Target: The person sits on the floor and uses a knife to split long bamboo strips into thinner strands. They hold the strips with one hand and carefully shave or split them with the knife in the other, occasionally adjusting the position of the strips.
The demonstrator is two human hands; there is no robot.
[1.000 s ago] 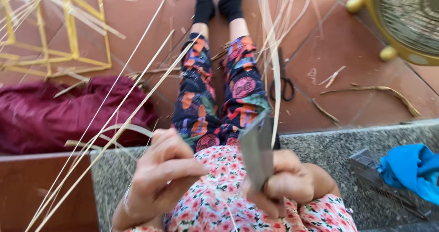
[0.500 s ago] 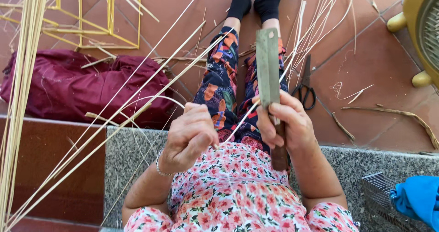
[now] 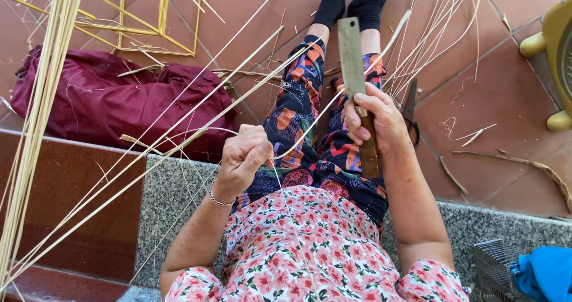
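Note:
My right hand (image 3: 372, 120) grips the wooden handle of a flat-bladed knife (image 3: 351, 58), blade pointing away over my legs. My left hand (image 3: 244, 156) pinches a thin pale bamboo strip (image 3: 333, 102) that curves up past the blade. Several long strips (image 3: 179, 141) cross my left hand and slant down to the left. I sit on a grey stone step (image 3: 173, 201), in a flowered top and patterned trousers.
A maroon cloth bundle (image 3: 107, 102) lies at left with a yellow stick frame (image 3: 149, 25) behind it. Upright strips (image 3: 42, 99) stand at far left. Scissors (image 3: 411, 108) and scraps lie on the red tiles. A yellow fan (image 3: 551, 40) and blue cloth (image 3: 545, 272) are at right.
The view has shifted. My right hand has raised the knife from my lap to point away. My left hand has closed on the thin strip and moved apart from the right.

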